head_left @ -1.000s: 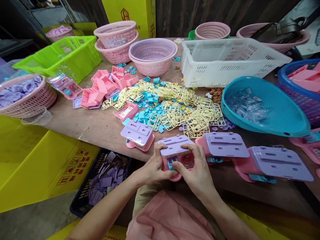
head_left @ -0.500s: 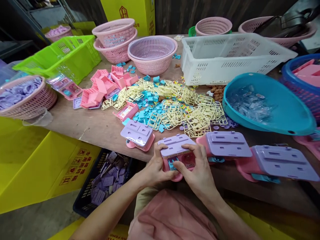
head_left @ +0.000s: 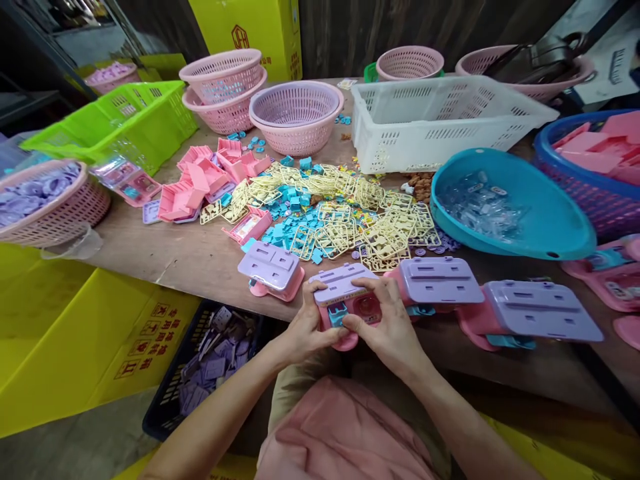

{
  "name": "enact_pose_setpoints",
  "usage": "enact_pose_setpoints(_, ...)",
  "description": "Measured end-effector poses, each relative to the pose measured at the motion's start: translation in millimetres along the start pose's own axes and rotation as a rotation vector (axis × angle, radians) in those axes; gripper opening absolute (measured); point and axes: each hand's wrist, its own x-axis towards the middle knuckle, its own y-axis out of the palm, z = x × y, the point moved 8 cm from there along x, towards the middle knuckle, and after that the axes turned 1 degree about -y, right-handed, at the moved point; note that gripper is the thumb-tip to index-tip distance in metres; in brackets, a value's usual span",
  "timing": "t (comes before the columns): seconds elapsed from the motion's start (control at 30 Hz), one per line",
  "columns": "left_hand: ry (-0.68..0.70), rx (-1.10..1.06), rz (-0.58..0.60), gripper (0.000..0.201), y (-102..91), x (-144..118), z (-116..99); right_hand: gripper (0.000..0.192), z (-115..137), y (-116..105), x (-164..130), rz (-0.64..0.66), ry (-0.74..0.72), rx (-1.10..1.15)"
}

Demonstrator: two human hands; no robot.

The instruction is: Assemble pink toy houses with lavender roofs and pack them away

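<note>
Wooden counter (head_left: 190,257) crowded with baskets and loose plastic parts. Both hands, left hand (head_left: 306,327) and right hand (head_left: 387,327), remain clamped on the pink-and-purple toy unit (head_left: 347,303) at the near edge; fingers wrapped tight. Finished units (head_left: 273,267) flank the fingers. Grip unchanged; pressing apparently continues.
</note>
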Motion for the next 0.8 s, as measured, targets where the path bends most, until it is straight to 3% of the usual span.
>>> enact_pose_setpoints(0.17,-0.039,-0.215,0.049,0.066,-4.2,4,2,0.049,1,3,9,0.110,-0.034,0.059)
enact_pose_setpoints(0.4,-0.010,-0.313,0.017,0.071,-3.6,6,4,0.052,3,6,9,0.083,-0.044,0.010)
enact_pose_setpoints(0.53,0.032,-0.142,-0.013,0.077,-2.9,13,6,0.054,4,-5,0,0.075,-0.084,-0.221)
enact_pose_setpoints(0.63,0.156,0.081,0.001,0.087,3.1,22,6,0.056,16,-28,5,-0.005,-0.248,-0.411)
enact_pose_setpoints(0.73,0.232,0.344,0.046,0.103,15.7,24,9,0.048,37,-47,29,-0.035,-0.419,-0.518)
enact_pose_setpoints(0.8,0.296,0.486,0.012,0.117,16.2,18,5,0.041,50,-47,60,0.012,-0.454,-0.583)
